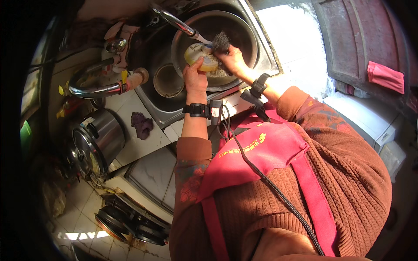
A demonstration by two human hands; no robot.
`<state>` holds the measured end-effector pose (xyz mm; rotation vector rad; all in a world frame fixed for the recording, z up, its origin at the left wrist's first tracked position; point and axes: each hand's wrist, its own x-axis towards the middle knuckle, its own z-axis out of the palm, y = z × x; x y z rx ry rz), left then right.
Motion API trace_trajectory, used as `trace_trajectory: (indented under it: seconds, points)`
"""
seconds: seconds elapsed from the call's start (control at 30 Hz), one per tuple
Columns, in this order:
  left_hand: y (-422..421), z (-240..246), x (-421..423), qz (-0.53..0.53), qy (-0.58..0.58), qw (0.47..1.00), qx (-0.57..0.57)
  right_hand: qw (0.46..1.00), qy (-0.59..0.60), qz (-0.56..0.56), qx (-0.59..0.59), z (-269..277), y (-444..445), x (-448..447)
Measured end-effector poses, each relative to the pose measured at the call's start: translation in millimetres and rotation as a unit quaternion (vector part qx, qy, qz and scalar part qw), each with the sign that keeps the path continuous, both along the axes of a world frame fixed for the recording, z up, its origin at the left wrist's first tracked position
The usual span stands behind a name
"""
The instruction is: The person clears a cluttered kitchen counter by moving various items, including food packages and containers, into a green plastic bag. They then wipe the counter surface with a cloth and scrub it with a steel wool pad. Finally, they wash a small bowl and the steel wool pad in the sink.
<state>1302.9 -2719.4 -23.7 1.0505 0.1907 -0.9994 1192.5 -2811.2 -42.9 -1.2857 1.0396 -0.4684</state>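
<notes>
My left hand (196, 76) grips a small yellow-rimmed bowl (201, 57) by its near side, thumb on top. In my right hand (233, 58) is a dark metal scouring pad (221, 42), held just over the bowl's right side. Water from the chrome faucet spout (178, 24) falls between the pad and the bowl. Both hands are over a large round metal basin (253, 42), which stands in the stainless-steel sink (166, 112) and has murky water with bits in it.
A small round bowl (168, 81) lies in the sink, left of the basin. On the tiled counter are a purple cloth (142, 125) and a steel electric cooker (104, 133). A second curved chrome faucet (98, 91) reaches over the counter. Dark pans (127, 225) are stacked lower left.
</notes>
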Motion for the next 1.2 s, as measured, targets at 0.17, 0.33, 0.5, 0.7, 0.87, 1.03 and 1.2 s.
trace_trajectory:
  seconds: [0.17, 0.33, 0.5, 0.7, 0.87, 1.03, 1.2]
  points:
    - [0, -22, -2, 0.032, 0.087, 0.995, -0.032, 0.966, 0.019, 0.109, -0.233, 15, 37, 1]
    - [12, -17, -10, 0.079, -0.007, 0.996, -0.033, 0.994, 0.057, 0.086, 0.018, 6, -11, 12]
    - [21, -23, -8, 0.052, 0.044, 0.996, -0.061, 0.992, 0.022, 0.124, -0.018, 20, -5, 0]
    - [23, -40, -7, 0.046, 0.095, 0.991, -0.082, 0.937, -0.014, 0.118, -0.329, 33, 33, -4]
    - [32, -29, -12, 0.052, 0.071, 0.987, -0.135, 0.986, 0.121, 0.111, -0.036, 8, -37, 7]
    - [46, -17, -5, 0.029, 0.092, 0.986, -0.139, 0.898, 0.172, 0.301, -0.271, -16, -63, 8]
    - [55, -15, -4, 0.035, 0.045, 0.990, -0.126, 0.736, 0.310, 0.443, -0.407, -67, -62, 22]
